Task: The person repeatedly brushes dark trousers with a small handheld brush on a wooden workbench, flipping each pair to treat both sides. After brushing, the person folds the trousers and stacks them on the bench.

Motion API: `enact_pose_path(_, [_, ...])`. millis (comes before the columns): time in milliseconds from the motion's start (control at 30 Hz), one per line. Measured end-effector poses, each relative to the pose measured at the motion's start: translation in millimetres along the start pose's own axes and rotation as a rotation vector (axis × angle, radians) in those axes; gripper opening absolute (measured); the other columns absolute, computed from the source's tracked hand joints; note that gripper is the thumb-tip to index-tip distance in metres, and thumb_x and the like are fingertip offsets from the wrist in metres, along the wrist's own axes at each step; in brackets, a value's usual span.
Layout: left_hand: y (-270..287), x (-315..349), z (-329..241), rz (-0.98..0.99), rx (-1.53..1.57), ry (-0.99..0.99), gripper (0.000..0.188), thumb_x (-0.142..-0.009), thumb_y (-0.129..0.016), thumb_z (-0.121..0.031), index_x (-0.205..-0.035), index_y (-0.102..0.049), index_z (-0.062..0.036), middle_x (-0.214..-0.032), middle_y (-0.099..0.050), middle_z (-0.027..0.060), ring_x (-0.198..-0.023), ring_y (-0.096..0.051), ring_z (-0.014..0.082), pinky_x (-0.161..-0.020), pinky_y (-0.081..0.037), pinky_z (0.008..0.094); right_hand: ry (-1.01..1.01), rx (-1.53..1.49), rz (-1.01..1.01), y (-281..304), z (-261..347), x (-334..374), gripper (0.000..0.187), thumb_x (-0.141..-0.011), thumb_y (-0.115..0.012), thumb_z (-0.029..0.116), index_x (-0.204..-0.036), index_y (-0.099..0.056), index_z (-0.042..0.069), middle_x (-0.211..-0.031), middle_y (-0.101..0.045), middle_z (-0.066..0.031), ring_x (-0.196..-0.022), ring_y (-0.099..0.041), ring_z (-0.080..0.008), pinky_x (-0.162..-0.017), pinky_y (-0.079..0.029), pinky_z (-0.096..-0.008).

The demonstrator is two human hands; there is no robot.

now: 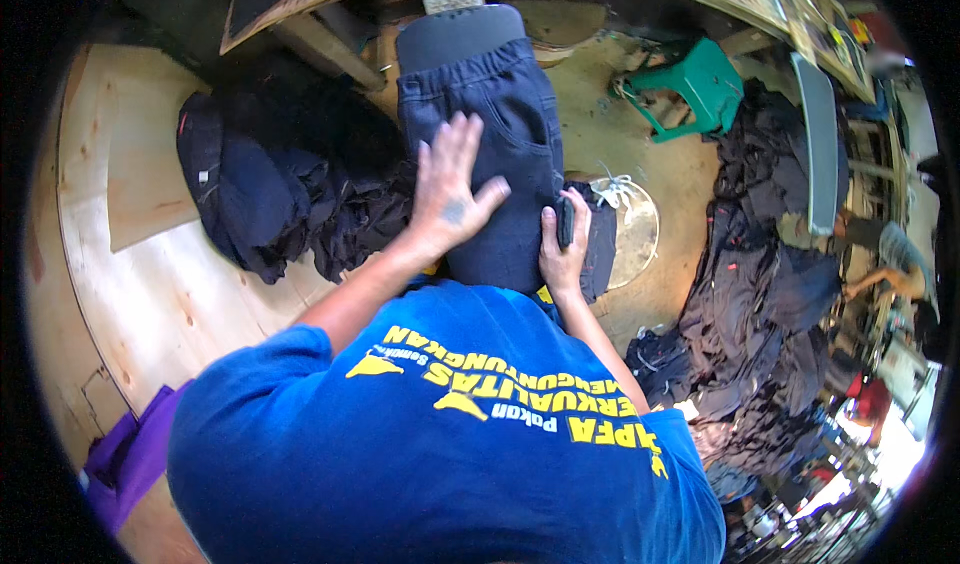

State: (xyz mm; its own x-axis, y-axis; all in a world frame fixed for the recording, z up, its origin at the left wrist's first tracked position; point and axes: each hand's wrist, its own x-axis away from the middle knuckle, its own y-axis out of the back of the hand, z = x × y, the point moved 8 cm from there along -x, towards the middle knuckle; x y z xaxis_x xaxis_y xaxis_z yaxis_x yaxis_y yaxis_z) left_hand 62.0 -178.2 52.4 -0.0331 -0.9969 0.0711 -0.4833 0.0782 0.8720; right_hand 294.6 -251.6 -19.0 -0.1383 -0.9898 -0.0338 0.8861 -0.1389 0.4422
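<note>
Pants [515, 169]: 1 pr, wrapping grey board [460, 39]; waistband [465, 70] pointing away from person, long axis running near-far.
L hand [450, 189]: lying flat on pants, fingers spreading apart.
R hand [565, 266]: clamping 1 small blk item [566, 223] at pants' R edge.
Room: floor [592, 114] showing betw. pants & 1 green stool [712, 89].

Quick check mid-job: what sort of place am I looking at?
Probably a garment workshop. Dark trousers are fitted over a grey board, a heap of dark cloth lies to the left, and a longer dark pile spreads along the right.
</note>
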Motion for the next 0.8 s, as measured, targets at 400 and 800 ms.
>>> enact_pose_path(400, [-9, -264, 98, 0.183, -0.208, 0.166, 0.142, -0.077, -0.066, -0.095, -0.179, 0.002, -0.0230, -0.186, 0.012, 0.0112, -0.171, 0.007, 0.0389, -0.126, -0.004, 0.0815, 0.287, -0.285, -0.129, -84, 63, -247, 0.041, -0.111, -0.068, 0.037, -0.118, -0.074, -0.003, -0.102, -0.076, -0.0122, -0.087, -0.068, -0.0206, -0.083, -0.057, -0.0377])
enact_pose_path(800, [-35, -333, 105, 0.590, -0.432, 0.215, 0.146, -0.084, -0.052, -0.099, -0.175, 0.005, -0.0003, -0.180, 0.012, 0.0314, -0.164, 0.012, 0.0582, -0.135, 0.003, 0.0630, 0.620, -0.008, 0.886, -239, 135, -242, 0.035, -0.087, -0.090, 0.025, -0.118, -0.085, 0.010, -0.116, -0.081, -0.0182, -0.113, -0.079, -0.0342, -0.102, -0.060, -0.0429])
